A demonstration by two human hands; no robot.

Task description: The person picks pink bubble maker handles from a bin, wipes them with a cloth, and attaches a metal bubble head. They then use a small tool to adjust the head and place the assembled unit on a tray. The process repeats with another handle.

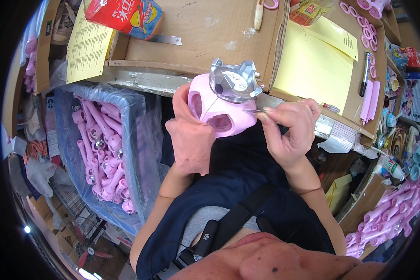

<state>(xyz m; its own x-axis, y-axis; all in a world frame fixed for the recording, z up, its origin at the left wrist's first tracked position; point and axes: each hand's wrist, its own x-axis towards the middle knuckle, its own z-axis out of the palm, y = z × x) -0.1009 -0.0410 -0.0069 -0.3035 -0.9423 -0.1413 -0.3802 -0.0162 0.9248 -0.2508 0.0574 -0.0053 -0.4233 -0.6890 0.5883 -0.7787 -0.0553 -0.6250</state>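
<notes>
A rounded pink plastic piece (238, 114) with large oval openings is held over my lap. On top sits a silver faceted part (233, 79) with a round centre. My left hand (189, 140), covered in a loose salmon-coloured glove or cloth, is closed on the pink piece from the left; most of its fingers are hidden behind. My right hand (291, 128) pinches a thin metal tool (252, 110) between thumb and forefinger. The tool's tip meets the right side of the pink piece, just under the silver part; its rear end is hidden in my palm.
A blue-lined bin (137, 154) of pink handle-like parts (105, 135) stands at left. The cardboard-topped bench (196, 49) ahead bears a red snack bag (126, 16), a metal ruler (168, 39), yellow paper (312, 70), a marker (364, 74) and pink rings (366, 32). More pink parts (387, 210) lie at right.
</notes>
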